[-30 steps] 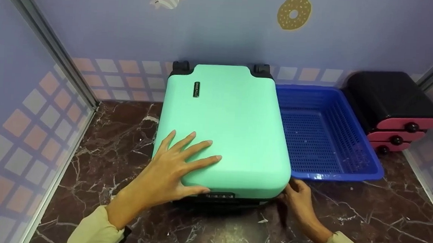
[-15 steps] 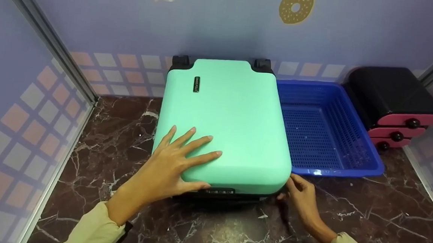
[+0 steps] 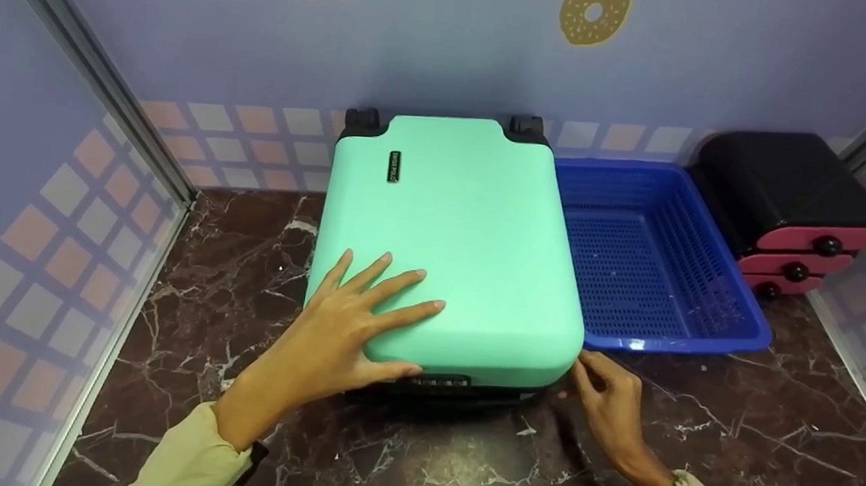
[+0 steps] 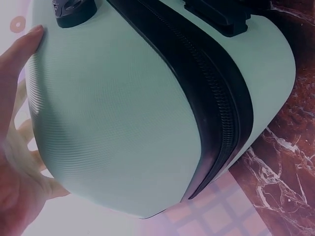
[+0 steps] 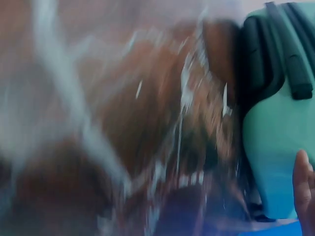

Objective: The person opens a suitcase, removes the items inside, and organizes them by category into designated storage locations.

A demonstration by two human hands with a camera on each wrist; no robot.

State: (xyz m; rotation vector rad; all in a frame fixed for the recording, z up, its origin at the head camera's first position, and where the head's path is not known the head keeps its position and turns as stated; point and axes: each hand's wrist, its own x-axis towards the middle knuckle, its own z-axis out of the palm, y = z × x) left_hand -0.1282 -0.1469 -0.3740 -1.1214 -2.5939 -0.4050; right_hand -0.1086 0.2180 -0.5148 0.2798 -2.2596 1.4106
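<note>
A mint-green hard-shell suitcase [image 3: 471,238] lies flat, wheels toward the back wall. My left hand [image 3: 349,328] rests on its lid near the front left corner, fingers spread, thumb beside the combination lock [image 3: 443,381]. In the left wrist view the black zipper [image 4: 224,113] curves along the suitcase side, and my left fingers lie over the shell's edge. At the front right corner my right hand [image 3: 611,404] has thumb and index finger pinched together at the zipper seam. The zipper pull there is hidden by the fingers. A fingertip [image 5: 301,169] shows against the green shell in the right wrist view.
A blue perforated basket [image 3: 682,345] stands right against the suitcase. Beyond it is a small black drawer unit [image 3: 790,182] with pink fronts. Everything stands on a dark marbled surface [image 3: 226,298], with lilac panels at the back and both sides.
The head view has tipped down slightly, so the scene sits a little higher. My right hand has drawn slightly rightward at the corner. My left hand stays put on the lid.
</note>
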